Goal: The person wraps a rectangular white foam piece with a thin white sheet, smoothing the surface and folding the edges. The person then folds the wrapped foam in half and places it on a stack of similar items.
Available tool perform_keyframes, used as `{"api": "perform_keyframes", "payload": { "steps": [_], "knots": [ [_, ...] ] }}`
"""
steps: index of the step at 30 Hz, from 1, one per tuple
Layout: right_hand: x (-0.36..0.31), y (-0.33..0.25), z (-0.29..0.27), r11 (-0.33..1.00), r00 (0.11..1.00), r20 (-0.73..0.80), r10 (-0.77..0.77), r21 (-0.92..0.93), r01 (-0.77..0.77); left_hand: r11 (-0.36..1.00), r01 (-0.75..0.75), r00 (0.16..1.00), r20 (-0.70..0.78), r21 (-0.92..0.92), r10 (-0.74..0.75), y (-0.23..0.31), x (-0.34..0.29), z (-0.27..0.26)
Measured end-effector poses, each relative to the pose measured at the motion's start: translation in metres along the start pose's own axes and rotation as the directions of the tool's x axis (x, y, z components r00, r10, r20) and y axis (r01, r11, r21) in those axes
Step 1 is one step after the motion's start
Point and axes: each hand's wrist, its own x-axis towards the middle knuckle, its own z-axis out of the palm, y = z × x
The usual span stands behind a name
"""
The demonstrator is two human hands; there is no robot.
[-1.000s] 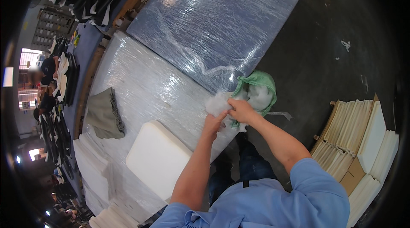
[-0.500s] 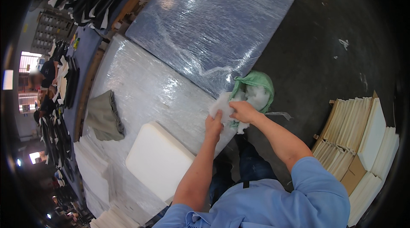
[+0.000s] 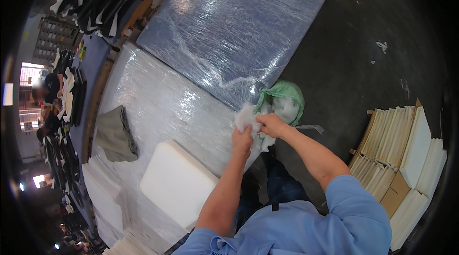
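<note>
Pinching white fluff in both left hand and right hand, near the bench's right edge beside the green bag, probably calls for gentle, even pulls to loosen clumps.

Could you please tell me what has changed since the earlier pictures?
The fingertips of the left hand and right hand, close together a second ago, have drawn slightly apart, and the white fluffy fibre tuft has changed shape. Neither hand has visibly let go. The green fabric bag, white rounded foam pad and folded olive-grey cloth stayed put.
</note>
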Motion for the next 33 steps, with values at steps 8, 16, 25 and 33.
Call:
{"api": "perform_keyframes", "payload": {
  "steps": [8, 16, 25, 33],
  "knots": [
    [0.015, 0.05, -0.011, 0.934, 0.929, -0.265, 0.258, -0.177, -0.31, 0.949, 0.121, 0.992, 0.061, -0.292, -0.108, 0.021, -0.034, -0.019],
    [0.021, 0.042, -0.007, 0.879, 0.903, -0.189, 0.385, -0.223, -0.422, 0.845, 0.094, 0.995, 0.073, -0.526, -0.065, 0.039, -0.056, -0.1],
    [-0.037, -0.138, 0.015, 0.983, 0.973, -0.201, -0.115, 0.119, 0.141, 0.751, 0.012, 0.989, 0.119, -0.66, 0.088, 0.049, -0.078, -0.092],
    [-0.036, -0.109, 0.034, 0.971, 0.953, -0.304, -0.002, 0.229, 0.075, 0.825, 0.044, 0.999, 0.029, -0.564, -0.034, 0.056, -0.092, -0.094]
  ]
}}
